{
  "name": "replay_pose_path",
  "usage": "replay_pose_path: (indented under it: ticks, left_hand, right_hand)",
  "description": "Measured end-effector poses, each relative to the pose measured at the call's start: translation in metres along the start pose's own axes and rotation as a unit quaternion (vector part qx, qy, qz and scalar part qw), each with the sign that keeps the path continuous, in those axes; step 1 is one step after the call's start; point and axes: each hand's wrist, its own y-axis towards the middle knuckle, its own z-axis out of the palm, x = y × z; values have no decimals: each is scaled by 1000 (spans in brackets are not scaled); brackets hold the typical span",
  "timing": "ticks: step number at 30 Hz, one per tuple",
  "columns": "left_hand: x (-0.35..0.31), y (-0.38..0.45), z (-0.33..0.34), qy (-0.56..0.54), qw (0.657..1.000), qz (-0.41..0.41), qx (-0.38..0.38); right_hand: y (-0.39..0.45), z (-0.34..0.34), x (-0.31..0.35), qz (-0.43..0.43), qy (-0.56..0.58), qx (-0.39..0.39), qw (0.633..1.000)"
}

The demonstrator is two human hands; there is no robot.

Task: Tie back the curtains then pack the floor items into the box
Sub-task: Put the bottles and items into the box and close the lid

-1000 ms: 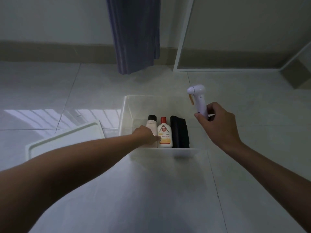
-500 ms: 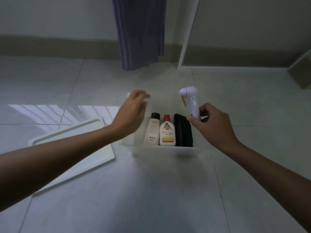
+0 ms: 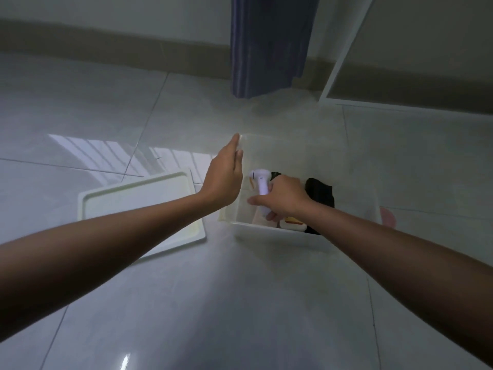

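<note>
A clear plastic box (image 3: 298, 149) stands on the tiled floor. My right hand (image 3: 284, 200) is inside it, shut on a white handheld device (image 3: 261, 182) with a rounded head. My left hand (image 3: 225, 177) is flat with fingers extended against the box's left wall, holding nothing. A black folded item (image 3: 320, 192) stands in the box to the right of my right hand. A white bottle with an orange label (image 3: 293, 222) peeks out below my right wrist. The blue curtain (image 3: 269, 44) hangs behind the box.
The box's white lid (image 3: 138, 206) lies flat on the floor to the left. A white door frame (image 3: 344, 52) stands at the back right. A pink object (image 3: 388, 216) shows behind the box's right wall. Open tile floor lies in front.
My right hand has lowered the white device from above the box's right side down into the box. My left hand moved to the box's left wall. The view shifted, the box now right of centre.
</note>
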Motion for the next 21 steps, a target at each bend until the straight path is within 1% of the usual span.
replay_pose_path:
  ticks: [3,7,9,11,14,16,18,20,21]
  left_hand:
    - [-1,0,-1,-12,1000,-1,1]
    - [-1,-1,-1,-19,1000,2,-1]
    - [-1,-1,0,-23,1000,1,-2]
    - [0,-1,0,-21,1000,2,-6]
    - [-1,0,0,-20,1000,3,-13]
    - [-1,0,1,-26,1000,6,-15]
    - [-1,0,2,-32,999,13,-15]
    - [-1,0,2,-34,999,24,-16]
    - [0,0,2,-34,999,28,-15]
  right_hand:
    - [7,5,8,9,12,28,999]
    - [15,9,13,-11,-17,45,999]
    - [25,16,9,7,-6,45,999]
    - [34,23,6,23,12,66,997]
    - [40,28,5,33,19,102,994]
    - [36,24,7,26,12,100,995]
    - [26,9,10,-33,-36,72,996]
    - [11,-16,11,-95,-77,-7,992]
    - [2,-30,10,-119,-52,-55,990]
